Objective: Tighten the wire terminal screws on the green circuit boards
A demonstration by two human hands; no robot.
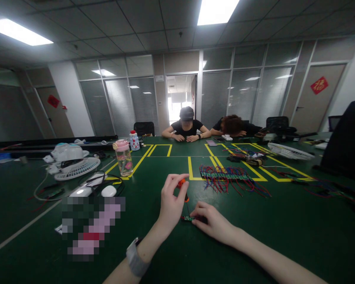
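Observation:
My left hand (172,199) is closed around the orange and black handle of a screwdriver (186,197). The screwdriver stands nearly upright, its thin shaft running down to a small green circuit board (187,218) on the table. Whether the tip sits in a screw is too small to tell. At the board's right end, my right hand (208,221) pinches it between thumb and fingers, low over the green tabletop (177,256).
A bundle of circuit boards with red and blue wires (227,174) lies ahead on the right. To the left are a water bottle (123,157), a white fan (77,169) and a white mouse (109,191). Two people (187,126) sit across the table.

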